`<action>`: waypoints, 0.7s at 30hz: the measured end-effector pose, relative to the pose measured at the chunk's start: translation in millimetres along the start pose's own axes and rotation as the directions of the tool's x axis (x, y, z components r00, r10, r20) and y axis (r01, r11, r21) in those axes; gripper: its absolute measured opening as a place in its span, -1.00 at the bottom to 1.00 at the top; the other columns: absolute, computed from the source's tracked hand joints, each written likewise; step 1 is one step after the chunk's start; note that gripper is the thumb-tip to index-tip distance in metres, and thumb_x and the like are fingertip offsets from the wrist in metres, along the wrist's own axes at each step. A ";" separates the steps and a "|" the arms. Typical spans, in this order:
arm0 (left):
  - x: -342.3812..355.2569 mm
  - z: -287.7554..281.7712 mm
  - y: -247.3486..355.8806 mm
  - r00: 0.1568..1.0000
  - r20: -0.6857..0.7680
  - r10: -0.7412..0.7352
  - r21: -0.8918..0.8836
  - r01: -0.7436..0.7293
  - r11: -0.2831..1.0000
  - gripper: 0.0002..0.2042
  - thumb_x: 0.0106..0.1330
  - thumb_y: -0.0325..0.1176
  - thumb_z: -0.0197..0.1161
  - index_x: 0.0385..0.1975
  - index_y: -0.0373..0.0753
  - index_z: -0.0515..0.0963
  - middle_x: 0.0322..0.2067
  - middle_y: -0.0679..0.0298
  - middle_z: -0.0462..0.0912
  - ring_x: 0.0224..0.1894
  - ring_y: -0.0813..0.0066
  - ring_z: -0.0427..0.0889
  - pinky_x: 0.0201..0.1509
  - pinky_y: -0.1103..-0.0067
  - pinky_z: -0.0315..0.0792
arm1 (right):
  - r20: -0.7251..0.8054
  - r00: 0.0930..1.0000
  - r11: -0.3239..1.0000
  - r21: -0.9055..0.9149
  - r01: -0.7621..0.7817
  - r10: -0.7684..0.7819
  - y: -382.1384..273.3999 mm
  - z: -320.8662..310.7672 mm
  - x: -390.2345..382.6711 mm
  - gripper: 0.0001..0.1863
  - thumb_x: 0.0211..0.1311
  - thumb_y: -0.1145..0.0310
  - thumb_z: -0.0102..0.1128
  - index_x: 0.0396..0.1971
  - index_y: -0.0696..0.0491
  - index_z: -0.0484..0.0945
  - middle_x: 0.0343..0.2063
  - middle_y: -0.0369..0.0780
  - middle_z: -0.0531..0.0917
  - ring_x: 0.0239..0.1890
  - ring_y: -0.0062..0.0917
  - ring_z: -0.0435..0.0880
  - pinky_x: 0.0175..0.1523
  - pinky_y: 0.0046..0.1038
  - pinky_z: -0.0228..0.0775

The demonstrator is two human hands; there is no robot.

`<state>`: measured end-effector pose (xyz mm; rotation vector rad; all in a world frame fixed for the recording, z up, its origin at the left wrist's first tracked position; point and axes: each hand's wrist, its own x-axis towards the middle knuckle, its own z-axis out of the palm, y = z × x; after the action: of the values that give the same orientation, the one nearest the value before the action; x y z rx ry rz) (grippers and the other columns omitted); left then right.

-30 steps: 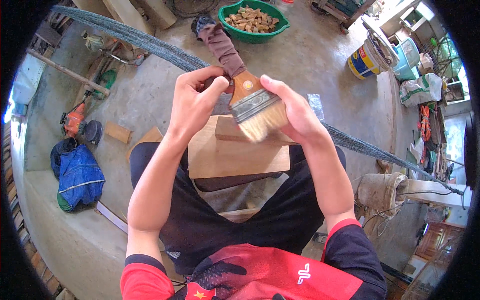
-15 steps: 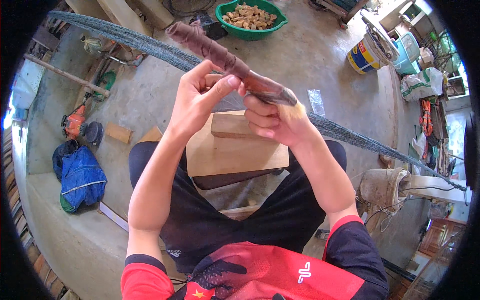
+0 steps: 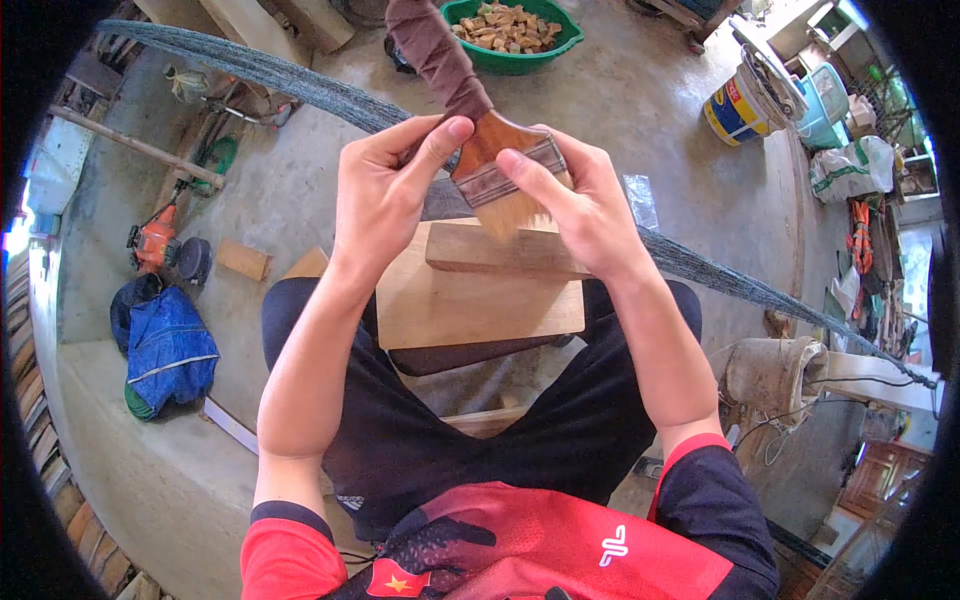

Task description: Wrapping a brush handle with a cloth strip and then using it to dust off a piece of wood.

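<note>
Both hands hold up a flat paintbrush [image 3: 493, 140] with a reddish-brown wooden base, a metal band and pale bristles that point down. Brown cloth [image 3: 440, 62] is wrapped around its handle, which rises to the upper left. My left hand [image 3: 385, 190] is closed on the brush where the cloth meets the wood, thumb on the near side. At the metal band my right hand [image 3: 590, 205] grips the other edge, its thumb lying across the band. Beneath the bristles, a wooden block [image 3: 500, 252] rests on a light wooden board [image 3: 470, 310] over my lap.
A green basin [image 3: 530, 62] holds many wood chunks. A grey-blue hammock-like band of cords [image 3: 290, 85] crosses beyond my hands. At left lie an orange machine [image 3: 155, 240] and a blue cloth bundle [image 3: 172, 345]. A paint bucket [image 3: 745, 105] stands at the far right.
The brush has turned, so its broad face now shows and the bristles point down. Its wrapped handle has swung up and to the right. My right thumb now lies over the metal band.
</note>
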<state>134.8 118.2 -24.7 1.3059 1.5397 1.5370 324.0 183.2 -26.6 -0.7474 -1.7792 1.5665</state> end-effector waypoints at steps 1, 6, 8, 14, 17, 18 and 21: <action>1.8 -2.8 -3.2 1.000 -0.001 -0.002 0.000 0.002 1.000 -0.70 0.43 -0.21 0.38 -0.13 -0.38 0.74 -0.53 0.53 0.55 -0.48 0.86 0.34 -0.45 0.76 0.16 | -0.041 0.999 0.997 0.078 0.030 -0.027 -4.1 5.6 -1.2 -0.58 0.44 0.09 0.28 -0.01 0.16 0.67 -0.27 -0.32 0.75 -0.24 -0.76 0.61 -0.11 -0.60 0.45; 7.8 -3.5 -6.7 0.964 0.158 -0.215 -0.366 0.260 0.894 -0.70 0.50 -0.15 0.29 -0.07 -0.26 0.74 -0.66 0.69 0.19 -0.62 0.87 0.03 -0.55 0.68 -0.14 | -0.162 0.984 0.988 0.121 0.091 -0.071 -5.2 5.8 -0.8 -0.71 0.48 0.25 0.26 -0.12 0.21 0.66 -0.30 -0.36 0.74 -0.29 -0.82 0.56 -0.16 -0.65 0.42; 6.7 -1.4 -6.2 0.972 0.140 -0.189 -0.340 0.226 0.913 -0.69 0.50 -0.15 0.28 -0.06 -0.27 0.73 -0.67 0.69 0.17 -0.63 0.88 0.02 -0.55 0.68 -0.15 | -0.178 0.983 0.967 0.244 0.080 -0.036 -5.5 8.1 0.9 -0.71 0.48 0.25 0.25 -0.13 0.21 0.66 -0.31 -0.35 0.74 -0.29 -0.82 0.57 -0.17 -0.66 0.41; -1.5 6.4 -4.5 0.956 0.178 -0.233 -0.423 0.288 0.859 -0.65 0.52 -0.13 0.24 -0.04 -0.32 0.71 -0.70 0.69 0.10 -0.64 0.85 -0.01 -0.55 0.65 -0.19 | -0.143 0.989 0.906 0.423 0.021 0.044 -10.8 -1.2 0.2 -0.68 0.50 0.23 0.19 -0.08 0.23 0.62 -0.33 -0.22 0.73 -0.36 -0.61 0.71 -0.28 -0.50 0.60; -1.5 14.2 -6.1 0.930 0.238 -0.281 -0.554 0.368 0.747 -0.66 0.52 -0.14 0.24 -0.07 -0.34 0.71 -0.67 0.67 0.08 -0.63 0.81 -0.03 -0.53 0.64 -0.19 | -0.131 0.989 0.883 0.470 -0.002 0.071 -19.6 -0.4 -0.6 -0.66 0.50 0.22 0.16 -0.06 0.23 0.60 -0.32 -0.17 0.74 -0.39 -0.53 0.76 -0.34 -0.41 0.70; -1.2 15.9 -6.3 0.912 0.277 -0.302 -0.602 0.410 0.685 -0.67 0.52 -0.15 0.25 -0.09 -0.34 0.71 -0.65 0.66 0.08 -0.62 0.79 -0.04 -0.51 0.63 -0.19 | -0.125 0.987 0.862 0.506 -0.022 0.098 -22.6 -1.6 -1.6 -0.68 0.50 0.23 0.16 -0.09 0.24 0.62 -0.35 -0.20 0.74 -0.39 -0.58 0.74 -0.34 -0.47 0.68; 2.0 8.7 -16.9 0.910 0.325 -0.257 -0.578 0.406 0.708 -0.70 0.50 -0.15 0.26 -0.11 -0.29 0.71 -0.63 0.63 0.07 -0.58 0.78 0.01 -0.48 0.63 -0.14 | -0.017 0.995 0.813 0.578 -0.072 0.100 -9.8 2.3 -3.5 -0.62 0.52 0.18 0.11 0.00 0.24 0.55 -0.33 -0.08 0.72 -0.45 -0.45 0.75 -0.38 -0.34 0.71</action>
<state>138.2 125.9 -41.9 0.7168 0.9075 1.4268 324.4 177.9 -17.4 -0.5559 -1.1341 1.9920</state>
